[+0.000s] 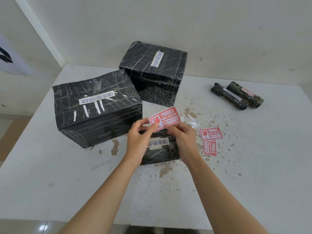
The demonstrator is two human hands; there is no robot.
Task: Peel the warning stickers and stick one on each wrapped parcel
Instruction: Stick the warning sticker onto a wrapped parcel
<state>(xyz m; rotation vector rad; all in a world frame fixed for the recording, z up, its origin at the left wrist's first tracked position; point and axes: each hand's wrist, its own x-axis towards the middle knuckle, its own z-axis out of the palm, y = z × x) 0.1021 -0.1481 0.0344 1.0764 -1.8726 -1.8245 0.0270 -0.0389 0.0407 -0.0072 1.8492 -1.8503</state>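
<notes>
A red FRAGILE sticker (pixel 166 117) is held up over a small flat black-wrapped parcel (pixel 160 149) with a barcode label. My left hand (pixel 138 141) pinches the sticker's lower left corner and my right hand (pixel 182 141) pinches its lower edge. Two more red stickers (pixel 211 134) lie on the table to the right, one overlapping the other. A large black parcel (pixel 96 107) stands to the left and another (pixel 153 70) behind. Two black rolled parcels (pixel 236 97) lie at the far right; the rear one bears a red sticker.
The white table (pixel 67 174) is stained with brown spots and meets the wall at the back. Small white paper strips (pixel 191 119) lie near the stickers, and several are stuck on top of the left parcel. The table's front edge runs along the bottom.
</notes>
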